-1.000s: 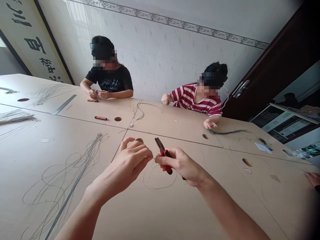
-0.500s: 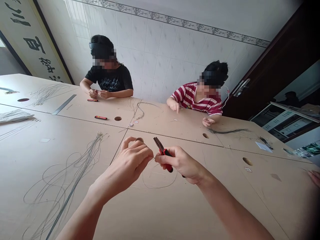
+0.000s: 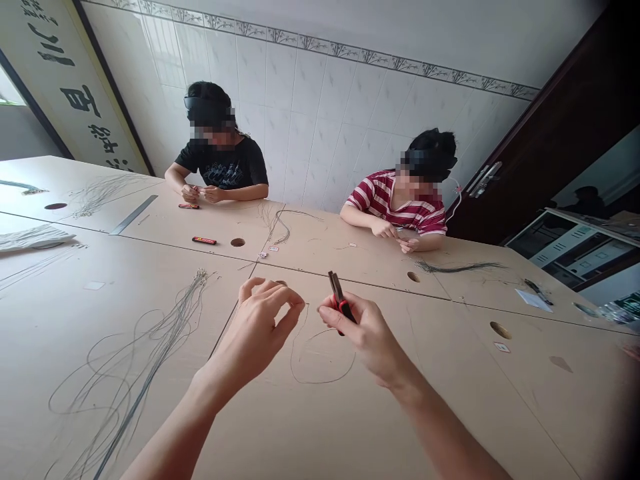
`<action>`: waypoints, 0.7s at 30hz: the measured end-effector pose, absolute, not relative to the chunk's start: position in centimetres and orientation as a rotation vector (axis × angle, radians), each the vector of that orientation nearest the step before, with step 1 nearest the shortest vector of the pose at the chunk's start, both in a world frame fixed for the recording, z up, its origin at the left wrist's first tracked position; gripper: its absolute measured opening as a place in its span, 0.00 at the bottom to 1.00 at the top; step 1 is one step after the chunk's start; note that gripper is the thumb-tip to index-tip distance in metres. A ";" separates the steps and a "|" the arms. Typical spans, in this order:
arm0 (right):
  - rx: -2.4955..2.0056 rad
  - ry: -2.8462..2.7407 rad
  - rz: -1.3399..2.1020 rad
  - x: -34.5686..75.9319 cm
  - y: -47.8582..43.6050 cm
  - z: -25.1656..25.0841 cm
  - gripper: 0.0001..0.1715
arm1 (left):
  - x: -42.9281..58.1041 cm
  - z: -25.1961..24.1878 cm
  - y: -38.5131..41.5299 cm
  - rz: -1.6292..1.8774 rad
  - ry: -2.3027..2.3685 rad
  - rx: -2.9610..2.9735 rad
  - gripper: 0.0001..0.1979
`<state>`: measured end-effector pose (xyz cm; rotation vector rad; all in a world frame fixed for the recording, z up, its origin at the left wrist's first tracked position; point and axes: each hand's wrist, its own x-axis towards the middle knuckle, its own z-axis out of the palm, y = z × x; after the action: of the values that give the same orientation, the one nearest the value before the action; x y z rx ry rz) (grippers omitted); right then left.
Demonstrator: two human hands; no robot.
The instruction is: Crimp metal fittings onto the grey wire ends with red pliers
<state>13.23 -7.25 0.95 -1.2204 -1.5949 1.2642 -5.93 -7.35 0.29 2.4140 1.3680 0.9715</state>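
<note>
Large dark Chinese brush characters are carried by a pale framed panel (image 3: pixel 60 87) on the wall at the upper left; seen tilted, "川" and "百" can be made out, while the characters below them are cut off and left unread. A pale print on a co-worker's black T-shirt (image 3: pixel 223 175) is too small to be read.

You see a white tiled wall (image 3: pixel 320 113) behind the pale tables (image 3: pixel 310 433), and a dark door (image 3: pixel 565 120) at the right.

Upright red-handled pliers (image 3: pixel 340 301); thin looped wire (image 3: pixel 320 381)
</note>
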 end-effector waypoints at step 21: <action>-1.213 -1.567 0.570 10.1 -9.5 -2.7 0.05 | -2.6 -1.4 -7.9 1.371 1.560 2.431 0.09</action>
<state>10.15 -9.47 -2.71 -1.2131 -1.5668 0.5705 -2.63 -7.86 -1.39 2.4312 1.5600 1.3714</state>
